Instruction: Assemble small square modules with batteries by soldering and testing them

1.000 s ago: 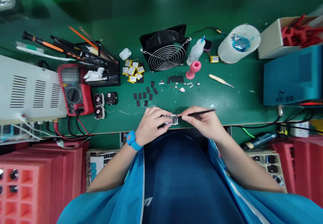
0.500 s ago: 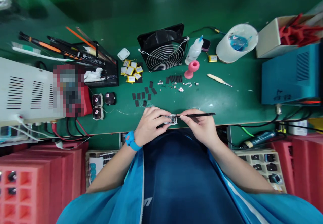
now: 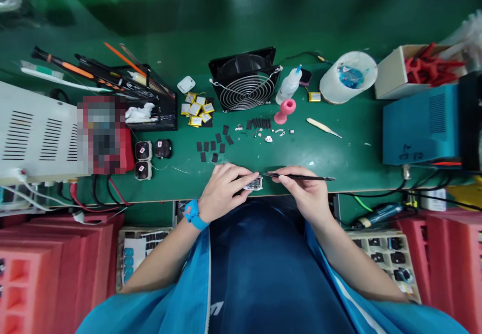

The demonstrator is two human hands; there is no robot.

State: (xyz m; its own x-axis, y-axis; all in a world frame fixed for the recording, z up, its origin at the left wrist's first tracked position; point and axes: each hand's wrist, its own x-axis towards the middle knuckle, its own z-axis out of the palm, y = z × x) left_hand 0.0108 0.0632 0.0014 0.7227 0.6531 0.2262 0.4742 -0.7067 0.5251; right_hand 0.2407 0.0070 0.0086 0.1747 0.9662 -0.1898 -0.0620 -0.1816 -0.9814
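Observation:
My left hand (image 3: 226,191) wears a blue wrist strap (image 3: 196,214). Its fingers grip a small white-edged electronic device (image 3: 254,183) whose circuit board shows, just above the bench's front edge. Fingertips cover the device's left part. In my right hand (image 3: 307,191) are slim black tweezers (image 3: 312,177), pinched between thumb and fingers and lying almost level. Their tip points left, a little to the right of the device and apart from it. Farther up the green bench (image 3: 181,173) lie several black foam pads (image 3: 213,145) and tiny loose parts (image 3: 268,138).
Behind the parts stand a fan (image 3: 246,92), a white bottle (image 3: 289,85), a pink holder (image 3: 285,111) and a white tub (image 3: 327,85). Yellow-edged battery cells (image 3: 195,108) lie left of the fan. A blue box (image 3: 414,128) stands right, a red multimeter (image 3: 128,148) left.
My right hand has moved right with the tweezers, so their tip is now away from the device. The left hand keeps its hold. The whole view has shifted slightly.

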